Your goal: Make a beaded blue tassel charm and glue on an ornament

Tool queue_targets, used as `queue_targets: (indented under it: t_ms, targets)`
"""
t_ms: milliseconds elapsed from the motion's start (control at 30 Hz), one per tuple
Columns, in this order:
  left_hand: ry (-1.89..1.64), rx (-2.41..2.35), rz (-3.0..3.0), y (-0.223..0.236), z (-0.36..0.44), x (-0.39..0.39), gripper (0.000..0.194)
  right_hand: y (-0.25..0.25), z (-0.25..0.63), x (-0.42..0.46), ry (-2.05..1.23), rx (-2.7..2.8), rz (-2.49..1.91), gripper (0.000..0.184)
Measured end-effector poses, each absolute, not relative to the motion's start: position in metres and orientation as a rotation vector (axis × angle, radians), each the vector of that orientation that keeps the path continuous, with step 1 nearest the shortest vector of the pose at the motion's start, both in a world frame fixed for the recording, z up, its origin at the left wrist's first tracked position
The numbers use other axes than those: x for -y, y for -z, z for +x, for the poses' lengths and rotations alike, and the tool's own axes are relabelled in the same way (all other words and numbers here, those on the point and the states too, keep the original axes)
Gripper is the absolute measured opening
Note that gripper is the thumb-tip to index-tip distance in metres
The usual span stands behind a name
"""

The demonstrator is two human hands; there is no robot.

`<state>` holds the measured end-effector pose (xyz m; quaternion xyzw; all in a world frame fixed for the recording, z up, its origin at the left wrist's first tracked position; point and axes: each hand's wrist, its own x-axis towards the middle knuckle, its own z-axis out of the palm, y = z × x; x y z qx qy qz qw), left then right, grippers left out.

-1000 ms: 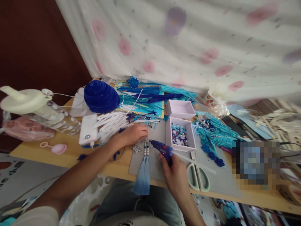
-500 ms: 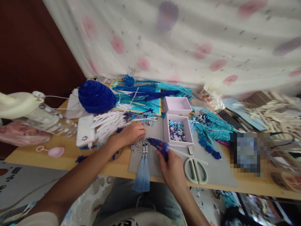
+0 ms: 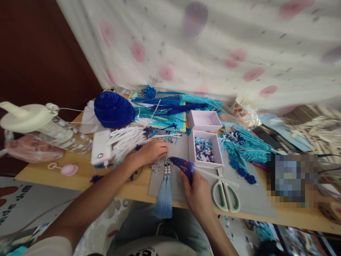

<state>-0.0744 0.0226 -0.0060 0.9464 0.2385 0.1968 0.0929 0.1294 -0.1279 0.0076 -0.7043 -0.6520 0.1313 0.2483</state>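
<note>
In my right hand (image 3: 196,186) is a blue hot glue gun (image 3: 185,167), its nozzle pointing left and a long clear glue stick (image 3: 217,176) sticking out behind. The nozzle tip is close to the top of a beaded tassel ornament (image 3: 167,170). Two light blue tassels (image 3: 163,201) hang from its pearly and dark beads over the table's front edge. My left hand (image 3: 154,151) is closed at the top of this ornament, fingertips pinched; the exact part between them is hidden. Small silvery findings (image 3: 155,166) lie just below that hand.
Right of the glue gun stand a white box of beads (image 3: 220,160) and scissors (image 3: 226,195) on the grey mat (image 3: 250,199). White fuzzy stems (image 3: 125,139), a blue coil (image 3: 114,110) and a white power bank (image 3: 101,147) lie left. Turquoise pieces (image 3: 253,147) lie right.
The view has shifted slightly, so everything sits a little further right. Both hands keep nearly the same pose, with the glue gun tip still beside the ornament.
</note>
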Motion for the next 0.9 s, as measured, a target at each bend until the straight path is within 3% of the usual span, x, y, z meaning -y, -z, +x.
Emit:
queue_targets:
  t_ms: [900]
  targets:
    - [-0.553,-0.690,2.786,0.0048,-0.0750,-0.0239,0.024,-0.0070,0.1288,0.1267,-0.290,1.794,-1.908,0.040]
